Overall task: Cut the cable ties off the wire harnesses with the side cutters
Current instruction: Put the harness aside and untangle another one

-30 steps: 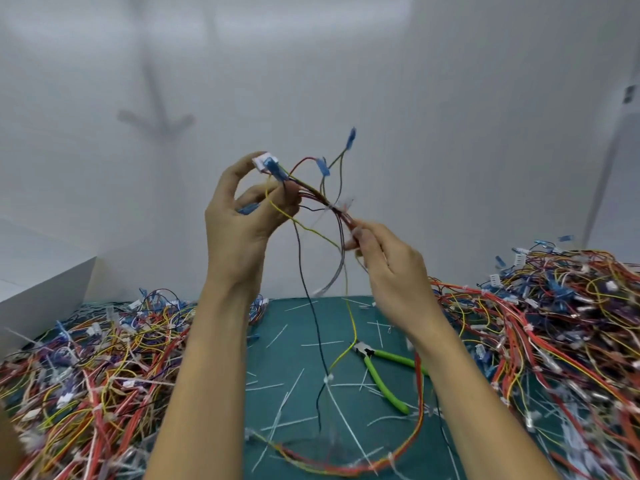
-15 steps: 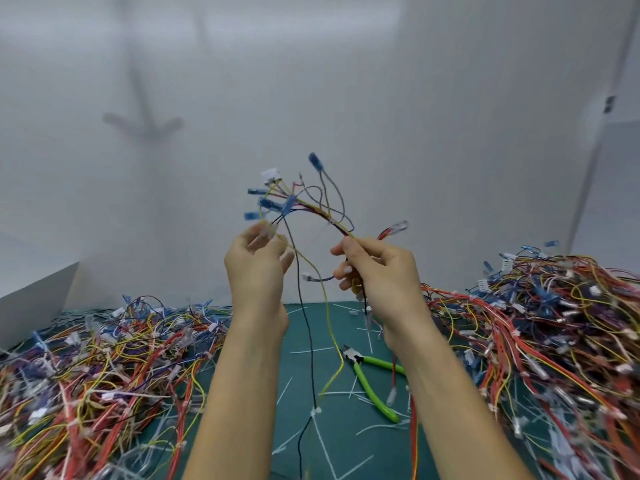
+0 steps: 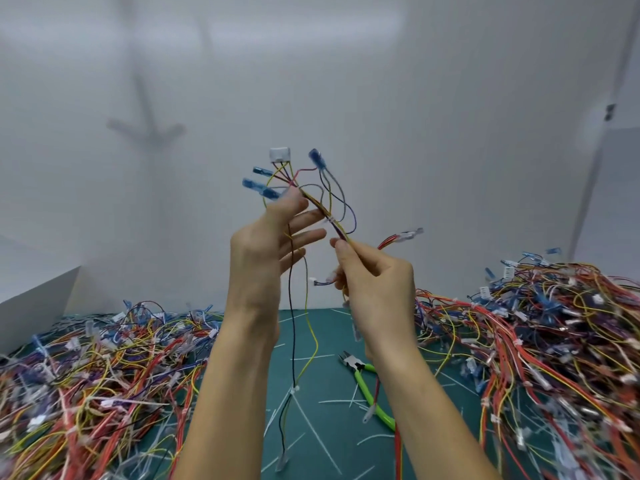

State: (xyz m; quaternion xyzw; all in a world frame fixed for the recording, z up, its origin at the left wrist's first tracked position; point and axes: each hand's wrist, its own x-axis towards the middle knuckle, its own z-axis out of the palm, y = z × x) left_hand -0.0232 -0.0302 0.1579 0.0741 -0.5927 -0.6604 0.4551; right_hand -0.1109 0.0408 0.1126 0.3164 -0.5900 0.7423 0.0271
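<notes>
A person holds one wire harness [image 3: 317,206] up in front of a white wall, above a green desk [image 3: 332,434]. The right hand [image 3: 375,285] pinches the bundle just below a white cable tie [image 3: 329,220], while the left hand [image 3: 268,244] has its fingers spread loosely, its upper fingertips touching the wires near the blue connectors. Below the harness, green-handled side cutters [image 3: 367,386] lie on the desk just beside the right forearm, between two heaps of harnesses, left [image 3: 93,379] and right [image 3: 540,344].
</notes>
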